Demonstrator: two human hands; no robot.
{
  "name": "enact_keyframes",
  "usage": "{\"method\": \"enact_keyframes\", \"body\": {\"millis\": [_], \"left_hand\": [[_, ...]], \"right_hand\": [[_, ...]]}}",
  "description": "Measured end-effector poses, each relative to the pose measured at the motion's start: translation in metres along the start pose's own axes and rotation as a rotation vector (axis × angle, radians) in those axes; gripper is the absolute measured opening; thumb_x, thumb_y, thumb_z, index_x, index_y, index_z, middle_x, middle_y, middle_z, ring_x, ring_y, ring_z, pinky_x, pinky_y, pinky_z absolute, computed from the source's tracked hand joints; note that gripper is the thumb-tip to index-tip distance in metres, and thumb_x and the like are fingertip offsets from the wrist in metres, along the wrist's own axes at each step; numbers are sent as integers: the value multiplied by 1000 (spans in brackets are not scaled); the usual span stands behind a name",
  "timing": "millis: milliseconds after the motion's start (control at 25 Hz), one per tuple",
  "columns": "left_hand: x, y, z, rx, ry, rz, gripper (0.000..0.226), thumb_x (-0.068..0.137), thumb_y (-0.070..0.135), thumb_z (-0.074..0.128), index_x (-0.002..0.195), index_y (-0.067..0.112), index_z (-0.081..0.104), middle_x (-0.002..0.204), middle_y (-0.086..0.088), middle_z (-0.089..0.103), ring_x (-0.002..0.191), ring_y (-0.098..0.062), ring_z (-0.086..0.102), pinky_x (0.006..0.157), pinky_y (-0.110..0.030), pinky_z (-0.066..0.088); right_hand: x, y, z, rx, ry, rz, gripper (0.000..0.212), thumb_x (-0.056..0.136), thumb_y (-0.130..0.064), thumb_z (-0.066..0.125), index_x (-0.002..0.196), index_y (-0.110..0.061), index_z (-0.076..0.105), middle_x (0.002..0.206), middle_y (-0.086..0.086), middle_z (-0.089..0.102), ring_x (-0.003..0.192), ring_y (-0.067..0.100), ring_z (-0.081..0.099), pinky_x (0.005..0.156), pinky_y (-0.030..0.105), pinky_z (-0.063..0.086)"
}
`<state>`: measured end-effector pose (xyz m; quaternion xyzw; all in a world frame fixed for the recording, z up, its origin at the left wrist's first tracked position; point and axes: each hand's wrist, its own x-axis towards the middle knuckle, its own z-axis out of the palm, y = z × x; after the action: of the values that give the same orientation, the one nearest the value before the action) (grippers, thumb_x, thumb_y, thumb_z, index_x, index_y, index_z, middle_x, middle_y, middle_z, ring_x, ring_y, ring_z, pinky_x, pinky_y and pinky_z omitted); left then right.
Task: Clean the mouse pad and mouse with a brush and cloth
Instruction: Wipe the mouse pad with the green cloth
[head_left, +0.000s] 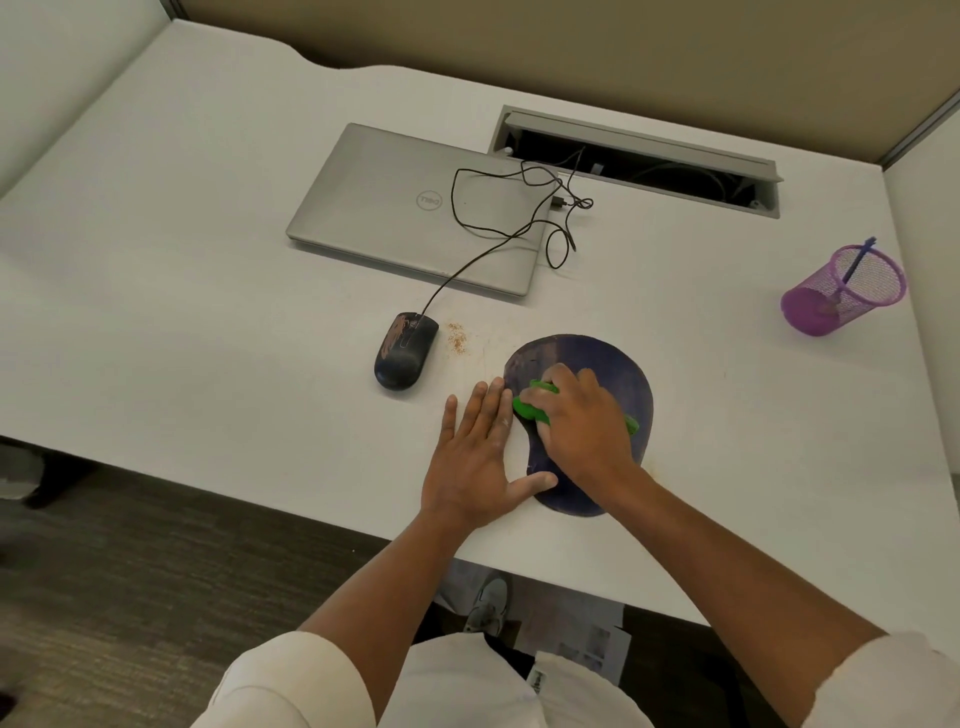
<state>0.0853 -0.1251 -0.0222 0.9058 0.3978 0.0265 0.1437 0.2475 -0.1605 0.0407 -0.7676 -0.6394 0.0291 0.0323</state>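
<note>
A dark blue mouse pad (605, 364) lies on the white desk near its front edge. My right hand (584, 421) grips a green brush (530, 408) and presses it on the pad's left part. My left hand (475, 457) lies flat with fingers spread on the desk, its thumb resting on the pad's left edge. A black wired mouse (405, 351) with brownish dirt on top sits to the left of the pad. A patch of brown crumbs (457, 338) lies between the mouse and the pad. No cloth is in view.
A closed grey laptop (410, 208) lies behind the mouse, with the mouse cable (478, 228) looped over it. An open cable hatch (639, 161) is at the back. A purple mesh cup (844, 288) holding a pen stands at the right.
</note>
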Motion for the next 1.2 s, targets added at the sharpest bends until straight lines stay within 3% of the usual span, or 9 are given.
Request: {"method": "enact_keyframes", "body": {"millis": [280,600,920,1200], "left_hand": [[1,2,5,10,19,-16,117,82,96,21,164,13,4,172,-4,-4,157,-18,-14,126,-51,-8],[1,5,1,8,1,-31,114,83,95,20,162,18,-6,172,-1,-6,157,-16,-16,125,-48,-12],[-1,4,3,33,15,-23,114,84,94,20,164,16,-2,172,-4,-7,157,-18,-16,126,-50,-11],[1,3,4,15,15,-29,115,83,95,20,164,16,-1,172,-2,-6,157,-17,-16,125,-49,-12]], "right_hand": [[6,0,4,-104,-15,-105,21,100,-30,53,110,-27,71,118,3,59,96,24,53,68,36,54],[68,9,-10,-91,-67,-30,24,98,-32,51,111,-24,70,110,2,53,97,25,51,69,37,49],[-15,4,-10,-53,-111,-215,21,97,-32,54,105,-30,74,105,0,59,87,20,51,59,29,44],[42,-5,-5,-72,-48,37,22,96,-28,55,113,-24,69,116,3,55,101,25,52,66,34,45]]}}
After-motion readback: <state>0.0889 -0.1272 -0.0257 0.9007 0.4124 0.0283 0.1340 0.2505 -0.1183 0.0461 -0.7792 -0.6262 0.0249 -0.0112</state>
